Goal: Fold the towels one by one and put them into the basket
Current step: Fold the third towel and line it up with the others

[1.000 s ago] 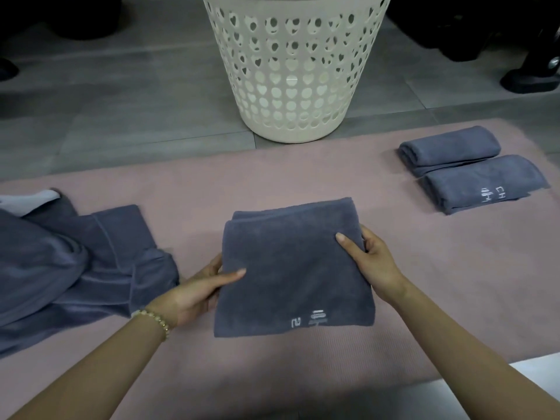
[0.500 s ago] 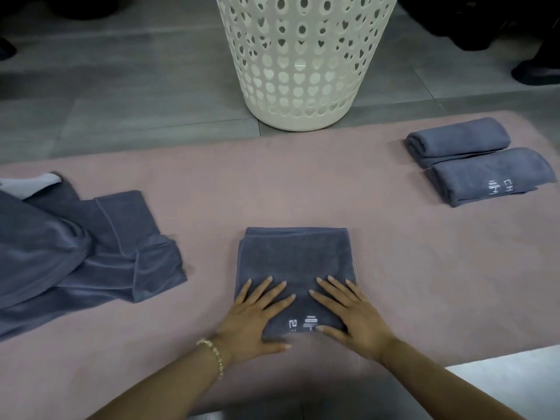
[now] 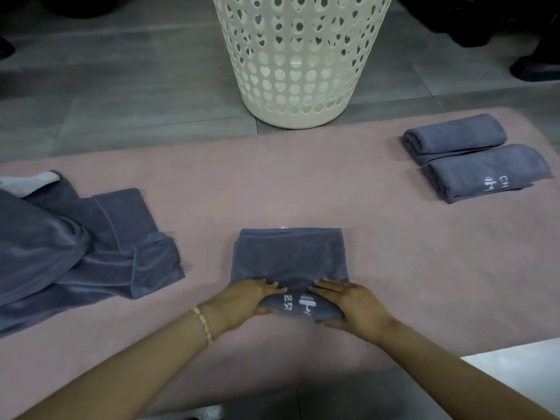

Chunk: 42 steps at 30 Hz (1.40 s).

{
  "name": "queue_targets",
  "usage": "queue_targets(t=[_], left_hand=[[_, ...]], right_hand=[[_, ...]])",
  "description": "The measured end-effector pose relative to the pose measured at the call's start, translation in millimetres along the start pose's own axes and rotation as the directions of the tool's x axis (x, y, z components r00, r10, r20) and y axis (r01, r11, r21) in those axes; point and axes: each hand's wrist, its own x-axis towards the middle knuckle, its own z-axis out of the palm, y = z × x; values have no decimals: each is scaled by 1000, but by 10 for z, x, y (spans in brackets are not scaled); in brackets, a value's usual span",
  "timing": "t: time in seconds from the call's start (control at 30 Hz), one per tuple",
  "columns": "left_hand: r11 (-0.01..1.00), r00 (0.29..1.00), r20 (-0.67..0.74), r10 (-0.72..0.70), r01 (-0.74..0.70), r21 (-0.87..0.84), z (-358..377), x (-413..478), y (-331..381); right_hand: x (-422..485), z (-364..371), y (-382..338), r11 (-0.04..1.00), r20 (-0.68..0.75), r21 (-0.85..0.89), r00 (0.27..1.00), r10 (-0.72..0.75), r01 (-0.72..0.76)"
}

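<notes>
A blue-grey folded towel (image 3: 289, 257) lies on the pink mat (image 3: 272, 192) in front of me. Its near edge, with white embroidered marks, is rolled up. My left hand (image 3: 242, 301) grips the left end of that roll and my right hand (image 3: 351, 304) grips the right end. The cream perforated basket (image 3: 298, 62) stands on the floor beyond the mat's far edge. A heap of unfolded blue-grey towels (image 3: 78, 250) lies at the left. Two rolled towels (image 3: 454, 137) (image 3: 488, 172) rest side by side at the far right.
Grey tiled floor (image 3: 121, 86) lies beyond the mat. Dark shapes (image 3: 536, 68) sit at the far right corner, and another at the far left. A white surface (image 3: 521, 365) shows at the near right edge.
The towel was laid flat on the mat and pressed with both palms. Now both hands have curled around its near edge and begun rolling it away from me.
</notes>
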Motion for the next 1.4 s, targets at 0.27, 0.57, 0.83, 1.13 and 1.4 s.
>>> queue_targets(t=[0.27,0.57,0.83,1.13,1.4], left_hand=[[813,946,267,-185,300,-499,-373,-78,-222],[341,624,-233,-746,58,-938,150,-99,-209],[447,411,-346,-843,180,-876,318,221,-166],[378,307,-307,-901,208,-902,396,221,-221],[211,405,-178,-897,37,-977,386,57,-189]], right_hand=[[336,-670,133,603,676,528,726,128,-598],[301,-11,-142,346,-46,865,628,777,-365],[381,128,-266,448,-161,704,490,857,-552],[856,-262,-242,884,283,366,940,192,-291],[873,-298,-332,903,476,208,845,243,-377]])
